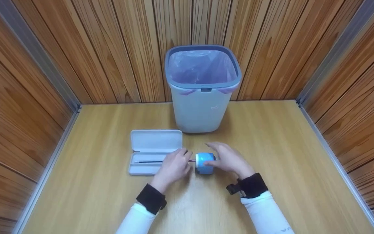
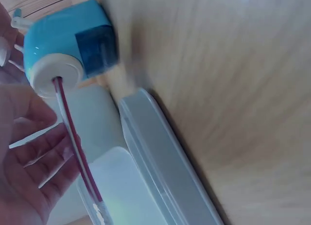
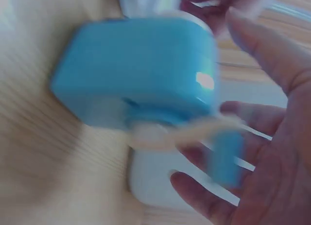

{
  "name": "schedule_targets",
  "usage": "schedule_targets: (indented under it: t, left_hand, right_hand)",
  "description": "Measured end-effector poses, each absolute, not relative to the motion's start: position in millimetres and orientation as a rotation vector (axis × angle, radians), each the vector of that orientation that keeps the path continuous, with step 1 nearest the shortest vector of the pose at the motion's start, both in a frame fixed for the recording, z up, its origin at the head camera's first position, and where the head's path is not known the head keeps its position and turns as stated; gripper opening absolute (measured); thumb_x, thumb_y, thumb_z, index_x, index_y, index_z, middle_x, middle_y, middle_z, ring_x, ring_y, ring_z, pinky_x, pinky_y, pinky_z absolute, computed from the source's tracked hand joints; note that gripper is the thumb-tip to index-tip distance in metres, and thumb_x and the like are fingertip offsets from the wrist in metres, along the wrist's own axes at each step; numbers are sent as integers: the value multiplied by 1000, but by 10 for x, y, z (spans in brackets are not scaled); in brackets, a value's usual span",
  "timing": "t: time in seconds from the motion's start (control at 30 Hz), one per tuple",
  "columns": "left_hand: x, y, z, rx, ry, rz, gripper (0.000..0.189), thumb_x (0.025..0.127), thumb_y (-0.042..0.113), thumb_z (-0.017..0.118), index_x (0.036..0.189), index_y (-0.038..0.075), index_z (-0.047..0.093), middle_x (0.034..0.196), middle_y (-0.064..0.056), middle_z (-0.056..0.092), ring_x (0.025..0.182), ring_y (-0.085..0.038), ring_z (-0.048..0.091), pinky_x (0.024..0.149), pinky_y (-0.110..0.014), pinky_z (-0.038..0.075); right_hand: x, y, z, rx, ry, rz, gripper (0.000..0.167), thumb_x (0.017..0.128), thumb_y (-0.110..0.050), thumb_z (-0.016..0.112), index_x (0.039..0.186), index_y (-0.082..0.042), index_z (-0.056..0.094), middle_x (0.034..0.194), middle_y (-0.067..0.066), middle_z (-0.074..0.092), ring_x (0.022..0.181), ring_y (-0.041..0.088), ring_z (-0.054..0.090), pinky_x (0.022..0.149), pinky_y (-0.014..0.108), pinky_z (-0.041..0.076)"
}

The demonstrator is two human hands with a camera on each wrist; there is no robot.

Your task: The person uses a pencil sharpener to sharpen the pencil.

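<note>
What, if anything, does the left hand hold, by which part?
It cannot be told: the left hand meets the pencil along its shaft, but no clear pinch shows.

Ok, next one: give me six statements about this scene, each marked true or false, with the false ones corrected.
1. The pencil goes into the sharpener at its white end. True.
2. The pencil case is closed. False: the pencil case lies open.
3. The left hand is nearer the pencil case than the right hand. True.
4. The bin lies on its side. False: the bin stands upright.
5. A liner hangs inside the bin. True.
6. The sharpener's body is red. False: it is blue.
</note>
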State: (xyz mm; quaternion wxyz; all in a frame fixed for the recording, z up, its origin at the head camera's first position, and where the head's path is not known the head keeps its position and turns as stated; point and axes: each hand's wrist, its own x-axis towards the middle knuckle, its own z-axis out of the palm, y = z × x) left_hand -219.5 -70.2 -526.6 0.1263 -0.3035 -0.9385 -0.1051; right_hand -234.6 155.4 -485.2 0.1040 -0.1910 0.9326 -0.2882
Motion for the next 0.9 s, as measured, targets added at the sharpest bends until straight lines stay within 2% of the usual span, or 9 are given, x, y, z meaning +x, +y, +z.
schedule_targets:
  t: [0.1,0.2,0.37,0.57,0.77,0.9]
  left_hand:
    - [-2182,-637,-5225,-890,-2713,-351,34,89,20,69,120,4,65,109,-11,64,95,-24,63,80,-36,55]
    - [-2169,-561,-5218,-913,-2691,-354,33,92,25,66,119,5,66,108,-8,63,95,-21,62,81,-34,54]
    - [-2161,-431,-5257,-930,-2673,-291,41,90,33,70,121,6,64,112,-7,63,100,-22,60,87,-36,52]
    - [-2126,-244,-5326,-919,-2680,-200,52,90,37,69,131,6,59,126,-12,60,115,-28,58,100,-43,46]
    - [-2110,-101,-5328,-860,-2684,-37,52,90,39,69,131,9,60,121,-11,62,112,-27,59,98,-42,47]
    - [-2122,-15,-5277,-853,-2734,78,50,89,34,69,130,7,61,119,-11,62,110,-26,58,98,-40,47]
  right_hand:
    - [-2297,1654,-4772,-527,2780,-859,56,83,-29,79,132,-7,61,127,12,62,118,29,58,96,46,49]
    - [-2241,1720,-4745,-506,2800,-834,42,83,-24,79,119,-5,68,109,9,68,99,27,64,85,42,54]
    - [-2168,1747,-4728,-515,2834,-777,22,81,-16,80,100,-7,73,86,1,66,78,18,61,73,36,54]
    - [-2115,1751,-4739,-498,2836,-732,13,82,-7,79,93,-10,74,82,-2,67,74,14,61,71,35,55]
    - [-2096,1761,-4777,-574,2861,-707,9,83,-4,77,90,-9,74,80,-2,67,70,12,59,67,33,53]
    - [-2092,1770,-4800,-612,2877,-711,8,83,-4,77,89,-9,75,78,-3,67,68,11,58,66,32,53]
